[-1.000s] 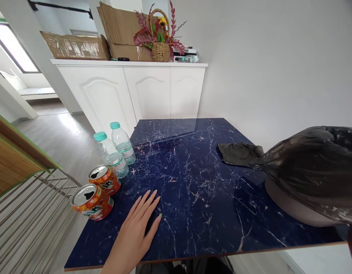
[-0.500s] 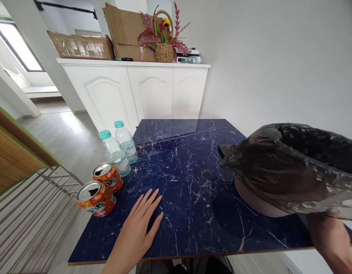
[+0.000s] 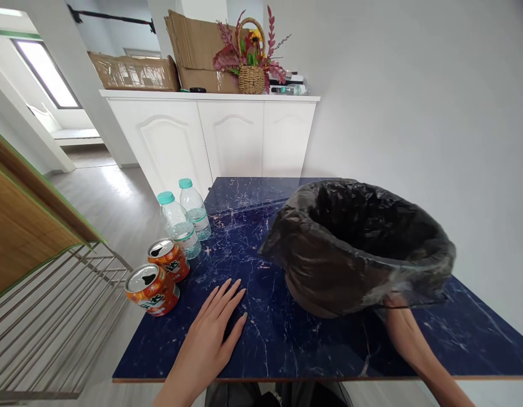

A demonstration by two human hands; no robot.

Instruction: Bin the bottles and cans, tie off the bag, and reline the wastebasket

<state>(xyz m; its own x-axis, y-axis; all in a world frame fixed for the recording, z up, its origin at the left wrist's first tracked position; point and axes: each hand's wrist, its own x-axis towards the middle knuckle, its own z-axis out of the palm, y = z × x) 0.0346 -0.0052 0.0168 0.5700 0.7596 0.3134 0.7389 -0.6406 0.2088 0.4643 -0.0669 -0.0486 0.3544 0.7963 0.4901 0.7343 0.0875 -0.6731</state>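
1. Waste bin (image 3: 306,301) has come in from the right edge to 2 o'clock of the left hand (image 3: 210,330) (clock centre; 12 = away from wearer). Right hand (image 3: 396,312) and forearm came in with it, now at 3.
2. Right hand: tucked under the overhang of the black plastic liner (image 3: 329,268) on the bin's near side. Fingers hidden; can't tell if they grasp bin, film or both.
3. Left hand: palm down, fingers spread on the counter (image 3: 308,360), holding nothing.
4. Risks, my read: if the right hand has mostly film, liner could slip off the rim. One-sided hold could tip the bin. Too much travel toward 9 could hit the left hand.
5. Can't tell if the bin's base touches the counter.
6. Vs earlier: liner mouth now fully in view, loose corner pointing to 9. No change in layout: left hand, orange drink cans (image 3: 153,301) at 10, teal-capped water bottles (image 3: 184,230) at 11.
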